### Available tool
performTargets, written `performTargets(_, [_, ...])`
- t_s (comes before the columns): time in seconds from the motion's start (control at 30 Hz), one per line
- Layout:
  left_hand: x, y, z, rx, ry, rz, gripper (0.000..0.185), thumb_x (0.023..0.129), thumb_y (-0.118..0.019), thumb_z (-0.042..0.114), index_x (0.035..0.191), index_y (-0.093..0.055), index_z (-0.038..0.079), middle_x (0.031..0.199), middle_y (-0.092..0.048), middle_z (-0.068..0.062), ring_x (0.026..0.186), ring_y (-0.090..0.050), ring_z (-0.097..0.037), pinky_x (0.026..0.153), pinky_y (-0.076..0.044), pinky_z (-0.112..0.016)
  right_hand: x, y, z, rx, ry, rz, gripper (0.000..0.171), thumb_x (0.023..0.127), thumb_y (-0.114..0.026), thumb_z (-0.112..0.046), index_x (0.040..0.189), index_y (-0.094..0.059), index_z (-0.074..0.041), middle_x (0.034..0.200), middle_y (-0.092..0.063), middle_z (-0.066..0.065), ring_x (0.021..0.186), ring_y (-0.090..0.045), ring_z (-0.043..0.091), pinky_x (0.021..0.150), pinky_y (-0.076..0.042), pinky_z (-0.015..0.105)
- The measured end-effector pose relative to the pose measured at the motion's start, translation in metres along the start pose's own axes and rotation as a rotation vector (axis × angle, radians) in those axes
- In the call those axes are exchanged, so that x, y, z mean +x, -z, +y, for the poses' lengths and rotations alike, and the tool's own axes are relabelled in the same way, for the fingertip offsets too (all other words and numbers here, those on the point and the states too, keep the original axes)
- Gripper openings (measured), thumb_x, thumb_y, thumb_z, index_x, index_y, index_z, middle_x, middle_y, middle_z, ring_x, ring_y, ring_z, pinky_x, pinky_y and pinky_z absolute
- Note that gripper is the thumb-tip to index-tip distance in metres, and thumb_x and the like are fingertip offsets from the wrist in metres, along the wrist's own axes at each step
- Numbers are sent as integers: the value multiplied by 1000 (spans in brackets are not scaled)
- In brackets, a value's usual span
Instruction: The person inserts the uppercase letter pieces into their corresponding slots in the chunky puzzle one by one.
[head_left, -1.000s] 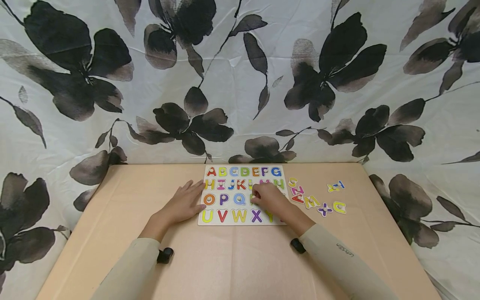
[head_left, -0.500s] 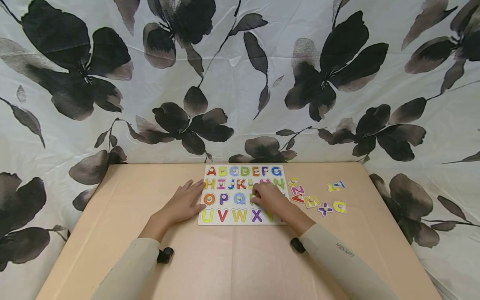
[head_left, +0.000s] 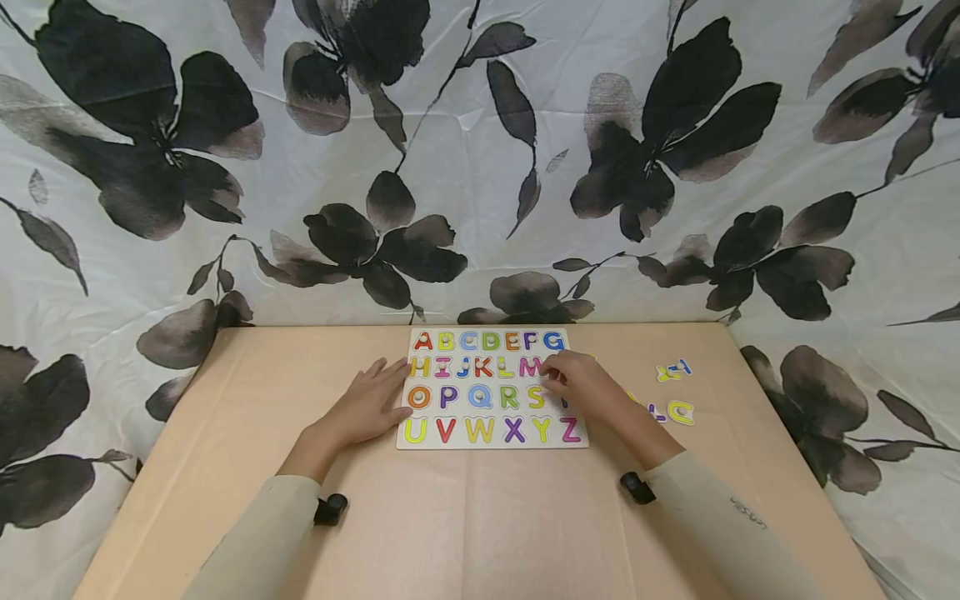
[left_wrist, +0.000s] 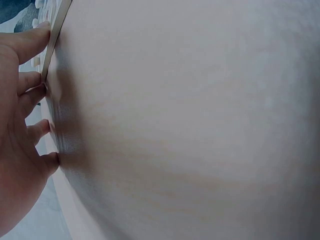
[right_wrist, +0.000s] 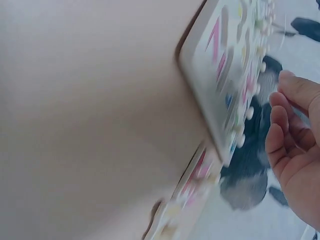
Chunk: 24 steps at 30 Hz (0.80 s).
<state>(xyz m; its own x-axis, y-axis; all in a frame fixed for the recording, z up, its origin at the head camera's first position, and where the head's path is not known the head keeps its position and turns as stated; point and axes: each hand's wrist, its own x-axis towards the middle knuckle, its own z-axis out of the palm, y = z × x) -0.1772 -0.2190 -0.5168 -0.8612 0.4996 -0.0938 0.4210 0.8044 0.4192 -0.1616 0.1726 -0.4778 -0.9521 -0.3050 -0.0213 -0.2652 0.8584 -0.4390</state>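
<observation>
A white alphabet puzzle board (head_left: 491, 447) with rows of coloured letters and small knobs lies at the table's far edge. My left hand (head_left: 367, 396) lies at the board's left edge, fingers extended; in the left wrist view, fingertips touch the board's rim (left_wrist: 56, 37). Over the board's right side hovers my right hand (head_left: 588, 385), hiding some letters. In the right wrist view, my right hand (right_wrist: 305, 150) is raised off the board (right_wrist: 200, 70), its fingers loosely bent, with no piece visible between them. The green R (head_left: 509, 397) and yellow S (head_left: 536, 397) show in the third row.
Loose letter pieces lie on the tan table (head_left: 480, 525) right of the board: a yellow curved letter (head_left: 680, 412), a blue letter (head_left: 682, 366) and a yellow letter (head_left: 665, 374). Others are partly hidden by the right hand. A floral cloth (head_left: 480, 208) hangs behind the table.
My right hand has lifted from around the R and moved right, uncovering the R, S, M and Z and covering several loose letters. My left hand has stayed in place.
</observation>
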Motion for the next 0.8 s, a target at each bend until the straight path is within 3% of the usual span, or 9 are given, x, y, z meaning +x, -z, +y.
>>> performTargets(0.43, [-2,1,-1,9,-7,-1,78,96,-69,37,160,-36,6,169,-32,-12,156,-20,-47,122,-18,-73,-22,22,51,22,-204,60,25,95,-75,-15,118,-71,-6,101,-66,8,90,-60,23,77,-58,32])
performTargets(0.8, [-4,0,-2,14,-23,9,77,96,-69,35,160,-37,5,168,-33,-13,156,-21,-49,121,-19,-74,-15,26,68,37,-231,51,24,99,-67,-8,122,-69,-4,107,-64,12,92,-60,25,77,-60,33])
